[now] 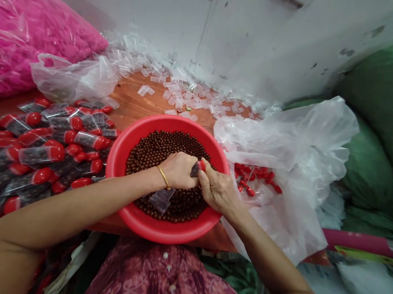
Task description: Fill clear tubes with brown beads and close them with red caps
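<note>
My left hand (181,170), with a gold bangle at the wrist, is closed around a small clear container (195,169) that looks dark inside. At its red end (201,165), the thumb and fingers of my right hand (218,186) pinch together. Both hands meet over a red basin (116,153) holding a mass of shiny brown beads (170,143). Clear flat-looking plastic cases (161,200) lie on the beads below my left wrist. Most of the held container is hidden by my fingers.
Filled containers with red ends (43,153) are heaped at left. Behind them stand a bag of pink pieces (39,40) and a crumpled clear bag (77,75). Clear plastic cases (183,95) lie scattered along the wall. Red pieces (254,175) sit on a plastic bag (286,205) at right.
</note>
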A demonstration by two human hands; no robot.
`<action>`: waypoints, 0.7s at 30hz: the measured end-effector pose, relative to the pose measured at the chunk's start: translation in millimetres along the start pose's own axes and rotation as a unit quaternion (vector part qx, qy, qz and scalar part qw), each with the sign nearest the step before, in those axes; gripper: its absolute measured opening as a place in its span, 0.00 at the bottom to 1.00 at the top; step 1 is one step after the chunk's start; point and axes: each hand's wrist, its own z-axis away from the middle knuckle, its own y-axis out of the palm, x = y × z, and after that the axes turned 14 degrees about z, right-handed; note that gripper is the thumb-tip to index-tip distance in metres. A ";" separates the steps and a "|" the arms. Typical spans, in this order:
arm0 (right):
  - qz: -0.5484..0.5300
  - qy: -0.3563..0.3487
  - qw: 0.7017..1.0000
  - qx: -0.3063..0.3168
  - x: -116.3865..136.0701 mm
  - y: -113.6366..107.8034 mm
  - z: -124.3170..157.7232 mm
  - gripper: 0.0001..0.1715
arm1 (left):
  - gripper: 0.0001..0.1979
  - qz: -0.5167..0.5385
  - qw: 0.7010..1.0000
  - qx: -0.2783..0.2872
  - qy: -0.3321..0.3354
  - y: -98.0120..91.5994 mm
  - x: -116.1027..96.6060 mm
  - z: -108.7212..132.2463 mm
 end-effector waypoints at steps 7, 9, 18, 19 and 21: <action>-0.132 0.062 0.986 -0.083 -3.0 -17.6 -22.4 0.33 | 0.07 0.177 0.982 -0.048 0.036 -5.3 -2.0 -8.4; -0.134 0.079 0.980 -0.127 -5.5 -22.5 -29.4 0.33 | 0.06 0.228 0.972 -0.034 0.043 -8.5 -2.4 -12.5; -0.198 0.094 0.965 -0.143 -1.8 -21.6 -43.1 0.22 | 0.07 0.438 0.894 0.058 -0.076 -19.9 -4.4 -15.2; -0.195 0.083 0.968 -0.137 -2.0 -22.6 -42.4 0.21 | 0.07 0.445 0.889 0.066 -0.083 -20.7 -5.4 -14.3; -0.207 0.067 0.968 -0.122 -3.2 -24.6 -40.1 0.18 | 0.08 0.458 0.881 0.078 -0.090 -21.2 -7.1 -12.2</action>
